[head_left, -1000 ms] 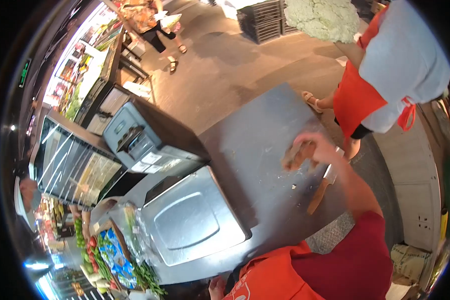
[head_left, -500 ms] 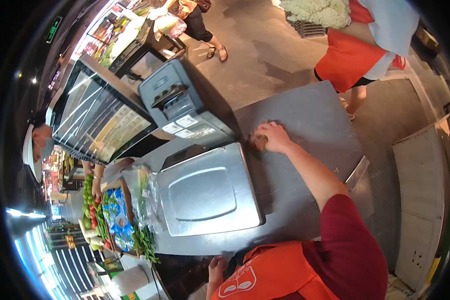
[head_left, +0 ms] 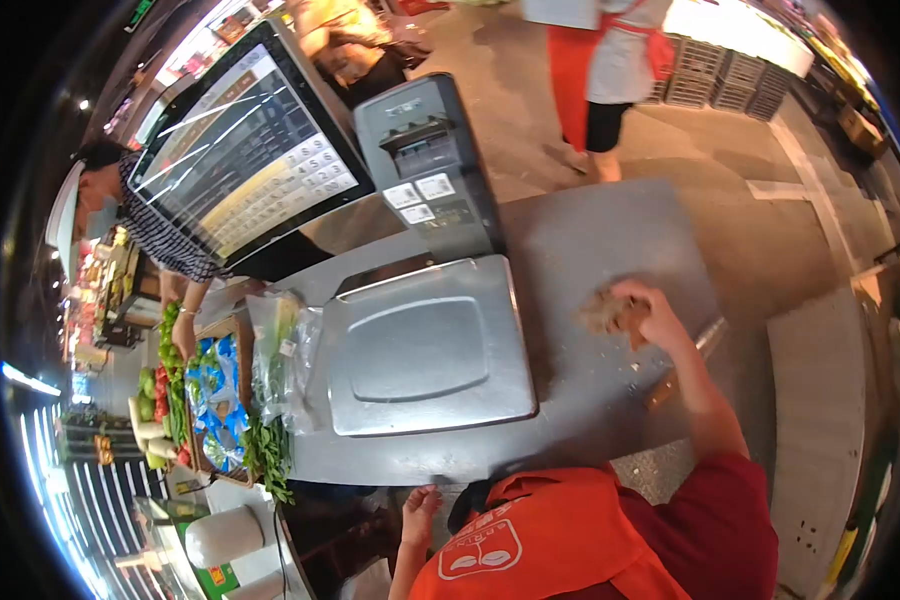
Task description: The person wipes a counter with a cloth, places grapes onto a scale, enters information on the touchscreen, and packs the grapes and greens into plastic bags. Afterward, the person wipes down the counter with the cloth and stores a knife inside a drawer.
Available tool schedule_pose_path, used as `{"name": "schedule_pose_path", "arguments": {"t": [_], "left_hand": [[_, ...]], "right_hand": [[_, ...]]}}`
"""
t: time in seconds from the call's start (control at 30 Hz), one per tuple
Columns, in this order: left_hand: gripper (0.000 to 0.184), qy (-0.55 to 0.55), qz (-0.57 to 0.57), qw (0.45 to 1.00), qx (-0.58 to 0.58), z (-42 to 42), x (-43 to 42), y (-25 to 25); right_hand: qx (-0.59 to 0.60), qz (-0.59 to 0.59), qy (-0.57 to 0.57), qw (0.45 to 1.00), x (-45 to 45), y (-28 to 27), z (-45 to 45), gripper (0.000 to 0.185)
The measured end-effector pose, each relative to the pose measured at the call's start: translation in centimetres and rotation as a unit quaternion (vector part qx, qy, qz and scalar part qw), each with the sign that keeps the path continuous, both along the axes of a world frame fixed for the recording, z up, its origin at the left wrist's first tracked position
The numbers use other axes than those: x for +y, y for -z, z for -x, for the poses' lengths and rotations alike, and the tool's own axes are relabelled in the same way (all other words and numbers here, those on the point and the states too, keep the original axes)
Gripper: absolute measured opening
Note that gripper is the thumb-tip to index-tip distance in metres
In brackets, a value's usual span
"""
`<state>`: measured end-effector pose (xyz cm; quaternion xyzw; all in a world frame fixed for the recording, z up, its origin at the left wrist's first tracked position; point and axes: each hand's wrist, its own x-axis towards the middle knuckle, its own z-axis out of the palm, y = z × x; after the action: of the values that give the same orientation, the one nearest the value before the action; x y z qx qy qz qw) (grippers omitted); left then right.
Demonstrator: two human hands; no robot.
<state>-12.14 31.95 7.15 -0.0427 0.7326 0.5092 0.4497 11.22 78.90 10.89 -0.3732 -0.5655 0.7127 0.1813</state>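
Observation:
My right hand (head_left: 647,310) grips a crumpled brownish rag (head_left: 608,314) against the grey counter (head_left: 560,235), on its right part. Small pale crumbs lie on the surface below the rag. To the left of that hand sits the steel weighing plate (head_left: 430,350) of a scale, with a grey printer unit (head_left: 430,160) behind it. Down by the counter's front edge, my left hand (head_left: 422,508) is loosely closed, with nothing visible in its fingers.
A touch screen (head_left: 260,150) stands at the back left. Left of the scale lie a clear plastic bag of vegetables (head_left: 282,350), leafy greens (head_left: 268,455) and a basket of blue packets (head_left: 215,400). A person (head_left: 160,215) reaches toward the produce; another (head_left: 610,75) stands beyond the counter.
My right hand has moved the rag rightward and nearer along the counter, away from the printer. The view has shifted, and the aproned person beyond is farther off.

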Motion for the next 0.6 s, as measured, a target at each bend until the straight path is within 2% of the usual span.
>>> {"name": "schedule_pose_path", "arguments": {"t": [0.03,0.07,0.13,0.17,0.2,0.3,0.4,0.47,0.57,0.6], "left_hand": [[0.009,0.006,-0.001,1.000,0.008,0.3,-0.5,0.3],[0.010,0.013,-0.004,1.000,0.017,0.4,-0.7,0.7],[0.007,-0.012,-0.016,1.000,0.001,0.3,-0.2,0.4],[0.007,-0.014,-0.029,0.999,-0.008,0.6,-0.9,1.1],[0.006,-0.018,-0.041,0.999,-0.016,0.7,-1.3,1.6],[0.004,-0.020,-0.044,0.999,-0.019,0.6,-2.3,2.1],[0.003,-0.028,-0.043,0.998,-0.020,0.4,-3.1,2.5],[0.003,-0.024,-0.053,0.997,-0.044,0.2,-3.2,2.2],[0.004,-0.018,-0.007,0.999,-0.029,0.1,-2.8,2.2],[0.004,-0.010,0.000,1.000,-0.028,0.1,-2.4,2.0]], "right_hand": [[-0.025,-0.185,0.018,0.982,1.4,1.4,0.2,0.043],[-0.054,-0.364,0.033,0.929,2.8,3.2,0.3,0.043],[-0.208,-0.502,0.086,0.835,2.5,2.6,2.2,0.043],[-0.287,-0.515,0.085,0.803,1.5,3.1,2.8,0.044],[-0.363,-0.522,0.082,0.767,0.6,3.6,3.3,0.044],[-0.290,-0.508,0.113,0.803,-3.8,1.6,2.2,0.043],[-0.354,-0.402,0.244,0.808,-8.0,3.0,-3.3,0.035],[-0.430,-0.309,0.260,0.808,-10.5,3.6,-7.0,0.037],[-0.470,-0.179,0.261,0.824,-12.6,4.2,-8.5,0.044],[-0.474,-0.188,0.286,0.811,-12.4,5.0,-8.4,0.045]]}}
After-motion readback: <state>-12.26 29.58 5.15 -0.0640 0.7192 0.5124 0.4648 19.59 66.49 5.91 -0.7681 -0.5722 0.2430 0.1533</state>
